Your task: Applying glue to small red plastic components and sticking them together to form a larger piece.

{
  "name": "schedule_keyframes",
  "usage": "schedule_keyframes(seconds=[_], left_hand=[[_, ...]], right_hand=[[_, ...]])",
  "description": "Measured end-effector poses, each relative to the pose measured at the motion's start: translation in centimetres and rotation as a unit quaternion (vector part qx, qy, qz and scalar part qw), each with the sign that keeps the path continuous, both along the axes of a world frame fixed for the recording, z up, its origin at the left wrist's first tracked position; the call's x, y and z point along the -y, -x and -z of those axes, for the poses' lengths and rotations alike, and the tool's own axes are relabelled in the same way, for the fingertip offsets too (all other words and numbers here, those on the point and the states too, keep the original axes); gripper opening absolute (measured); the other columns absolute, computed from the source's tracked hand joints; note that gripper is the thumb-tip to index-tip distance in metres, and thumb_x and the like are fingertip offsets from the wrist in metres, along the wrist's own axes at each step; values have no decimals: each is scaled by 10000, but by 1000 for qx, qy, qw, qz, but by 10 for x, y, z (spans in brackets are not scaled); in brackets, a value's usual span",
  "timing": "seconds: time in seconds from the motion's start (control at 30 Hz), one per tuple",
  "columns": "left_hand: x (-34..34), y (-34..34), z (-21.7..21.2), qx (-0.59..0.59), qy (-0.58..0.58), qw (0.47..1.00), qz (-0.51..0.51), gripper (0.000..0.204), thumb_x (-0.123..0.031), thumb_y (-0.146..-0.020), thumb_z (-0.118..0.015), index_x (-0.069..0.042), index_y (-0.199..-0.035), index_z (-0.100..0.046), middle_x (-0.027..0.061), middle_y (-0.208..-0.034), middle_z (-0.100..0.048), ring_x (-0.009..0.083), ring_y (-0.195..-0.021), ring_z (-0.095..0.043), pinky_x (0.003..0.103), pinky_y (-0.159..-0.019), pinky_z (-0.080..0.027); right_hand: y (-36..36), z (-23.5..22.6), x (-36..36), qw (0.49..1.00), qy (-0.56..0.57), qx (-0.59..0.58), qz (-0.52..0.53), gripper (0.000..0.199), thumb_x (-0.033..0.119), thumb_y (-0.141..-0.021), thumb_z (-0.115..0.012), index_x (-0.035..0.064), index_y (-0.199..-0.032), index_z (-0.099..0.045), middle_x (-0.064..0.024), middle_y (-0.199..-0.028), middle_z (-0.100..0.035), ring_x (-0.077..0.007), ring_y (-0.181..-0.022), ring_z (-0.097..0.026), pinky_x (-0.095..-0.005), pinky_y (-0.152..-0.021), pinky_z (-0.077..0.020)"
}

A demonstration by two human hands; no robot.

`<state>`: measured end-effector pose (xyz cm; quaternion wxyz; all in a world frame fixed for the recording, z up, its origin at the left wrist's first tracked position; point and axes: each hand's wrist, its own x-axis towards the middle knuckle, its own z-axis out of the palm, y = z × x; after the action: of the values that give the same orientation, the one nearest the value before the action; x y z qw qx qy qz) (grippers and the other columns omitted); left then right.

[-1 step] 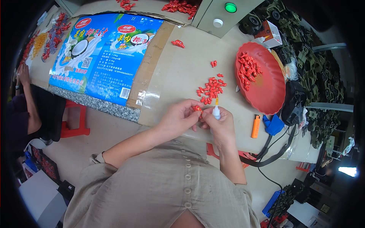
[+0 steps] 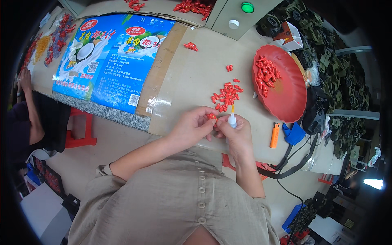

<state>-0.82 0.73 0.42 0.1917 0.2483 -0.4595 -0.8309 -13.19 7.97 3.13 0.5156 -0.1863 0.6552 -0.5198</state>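
A small glossy red piece (image 2: 211, 116) sits at the near edge of the worktop (image 2: 196, 77), pinched between thumb and forefinger in the left hand's (image 2: 196, 122) grip, which is closed on it. The right hand's (image 2: 237, 134) fingertips meet its right side; that grip is closed around a white squeeze bottle (image 2: 232, 121), just right of the piece. The bottle's long axis and yellowish nozzle point toward the far edge, not at the piece, whose own axis the fingers hide. Just beyond the nozzle lies a loose pile of shiny, knobbly red pieces (image 2: 226, 96). Toward the right edge are a smooth orange lighter (image 2: 274, 135) and a scallop-rimmed red bowl (image 2: 288, 110); leftward, a flattened, blue-printed cardboard sheet (image 2: 108, 75).
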Motion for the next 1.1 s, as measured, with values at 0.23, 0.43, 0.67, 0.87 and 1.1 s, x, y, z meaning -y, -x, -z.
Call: schedule_keyframes(seconds=[0.23, 0.43, 0.67, 0.87, 1.1], left_hand=[[2, -1, 1, -19, 8, 1000, -3, 198, -29, -848, -447, 20, -1040, -461, 66, -842, -542, 81, -624, -518, 223, -551, -462], [10, -7, -2, -27, -17, 1000, -1, 180, -67, -838, -488, -5, -1008, -482, 51, -817, -558, 77, -604, -513, 231, -535, -469], [53, -9, -17, -17, -4, 994, -109, 200, -102, -826, -521, -16, -1001, -474, 47, -823, -564, 72, -586, -503, 227, -521, -466], [101, 18, -18, 77, 84, 981, -155, 226, -146, -817, -547, -18, -982, -462, 41, -813, -562, 63, -574, -493, 205, -493, -431], [120, 73, 6, 152, 444, 871, -144, 200, -177, -777, -570, -24, -902, -537, 101, -837, -571, 190, -722, -551, 305, -642, -446]], right_hand=[[0, -1, 1, 1000, 10, -7, -12, 77, 50, -726, -581, -6, -777, -567, -36, -676, -569, -64, -563, -507, -185, -495, -414], [7, -7, -1, 998, 43, -34, 7, 114, 60, -745, -571, -9, -835, -579, -39, -708, -587, -68, -595, -521, -185, -523, -425], [58, 12, 79, 854, 274, -441, -40, 207, 32, -729, -492, -17, -912, -574, -88, -849, -606, -137, -772, -571, -247, -697, -449], [63, 18, 89, 897, 185, -377, -137, 269, 82, -716, -481, -9, -949, -579, -73, -832, -604, -117, -717, -547, -240, -670, -436], [51, 5, 59, 938, 115, -237, -223, 192, 41, -753, -489, -5, -911, -587, -67, -870, -621, -86, -805, -547, -253, -799, -416]])
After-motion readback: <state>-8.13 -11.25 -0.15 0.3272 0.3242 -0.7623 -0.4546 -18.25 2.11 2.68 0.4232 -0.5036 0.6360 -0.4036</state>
